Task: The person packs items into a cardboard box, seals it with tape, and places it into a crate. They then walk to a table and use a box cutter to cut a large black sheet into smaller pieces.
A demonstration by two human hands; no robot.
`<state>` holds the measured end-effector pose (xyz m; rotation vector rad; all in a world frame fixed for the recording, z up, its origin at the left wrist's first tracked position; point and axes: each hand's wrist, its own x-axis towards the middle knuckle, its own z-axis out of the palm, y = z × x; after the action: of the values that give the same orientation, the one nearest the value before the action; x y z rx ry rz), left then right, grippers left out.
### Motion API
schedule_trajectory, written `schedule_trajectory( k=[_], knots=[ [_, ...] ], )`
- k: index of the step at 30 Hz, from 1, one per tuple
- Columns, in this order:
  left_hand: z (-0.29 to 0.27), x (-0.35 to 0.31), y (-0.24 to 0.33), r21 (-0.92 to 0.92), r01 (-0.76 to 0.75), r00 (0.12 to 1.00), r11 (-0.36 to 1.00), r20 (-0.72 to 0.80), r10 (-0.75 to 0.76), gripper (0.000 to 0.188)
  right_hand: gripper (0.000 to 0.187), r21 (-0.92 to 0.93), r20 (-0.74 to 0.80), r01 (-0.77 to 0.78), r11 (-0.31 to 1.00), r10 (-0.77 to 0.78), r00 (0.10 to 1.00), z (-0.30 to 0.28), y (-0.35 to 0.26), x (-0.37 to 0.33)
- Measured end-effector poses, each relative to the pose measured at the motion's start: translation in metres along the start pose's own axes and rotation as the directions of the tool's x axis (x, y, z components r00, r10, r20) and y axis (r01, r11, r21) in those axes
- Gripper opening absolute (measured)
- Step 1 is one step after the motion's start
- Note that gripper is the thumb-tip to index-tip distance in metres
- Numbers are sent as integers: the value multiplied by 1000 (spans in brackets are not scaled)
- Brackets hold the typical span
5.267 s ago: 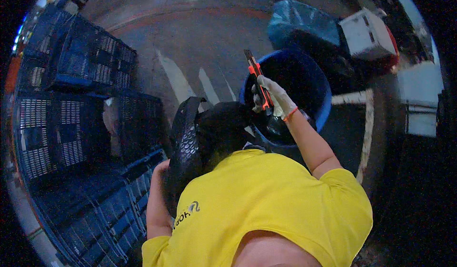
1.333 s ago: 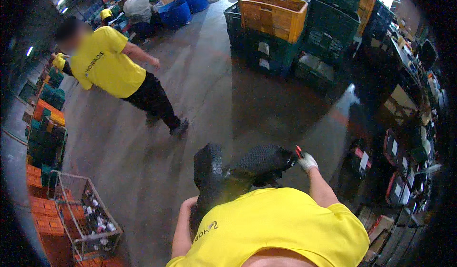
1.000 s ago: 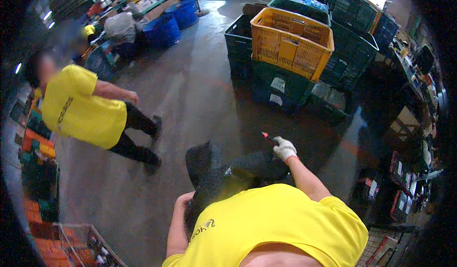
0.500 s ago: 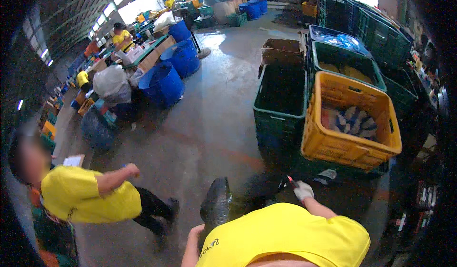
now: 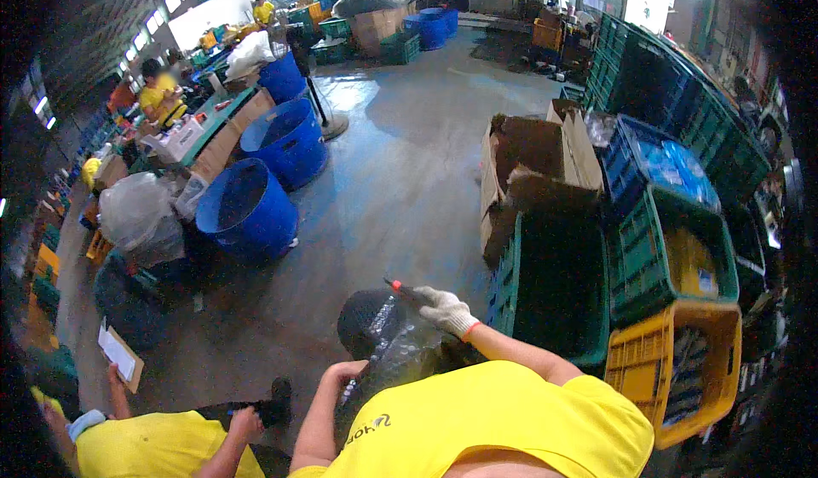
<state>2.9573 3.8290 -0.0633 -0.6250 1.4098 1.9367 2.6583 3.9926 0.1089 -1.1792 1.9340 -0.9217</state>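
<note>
My left hand (image 5: 348, 371), bare, closes its fingers on the edge of a shiny, see-through plastic bag (image 5: 400, 360) in front of my body. Dark contents or a dark background show through the plastic; which one I cannot tell. A white knitted glove covers my right hand (image 5: 446, 309), held over the bag's far right side. It grips a slim black pen-like tool (image 5: 407, 292) with a red band, pointing to the left. Beyond the bag is a round dark shape (image 5: 362, 320) that I cannot make out.
On the right stand an open cardboard box (image 5: 496, 197), green crates (image 5: 504, 282) and a yellow crate (image 5: 630, 376). Blue barrels (image 5: 277, 210) line a worktable at left. A co-worker in a yellow shirt (image 5: 162, 448) is close on my left, holding a clipboard (image 5: 128, 360).
My view has turned to the right. My right hand has moved from beside the yellow crate to the bag with the tool. The co-worker now appears nearer the lower left, clipboard in hand.
</note>
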Motion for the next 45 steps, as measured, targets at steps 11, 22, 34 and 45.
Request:
schedule_trajectory(
  k=[11,22,34,45],
  knots=[
    [-280,70,313,119,89,995,989,30,-93,39,48,377,-186,-314,871,403,896,-132,56,276],
    [-607,177,564,155,-13,999,988,42,7,37,45,311,-142,-200,929,254,957,-305,9,755],
    [-973,275,845,69,-32,999,997,44,29,32,34,63,-531,-269,961,261,806,-464,7,1111],
    [-1274,317,1075,62,-198,975,978,-93,203,32,31,-124,-364,-428,895,360,859,-603,-3,1547]
  ],
)
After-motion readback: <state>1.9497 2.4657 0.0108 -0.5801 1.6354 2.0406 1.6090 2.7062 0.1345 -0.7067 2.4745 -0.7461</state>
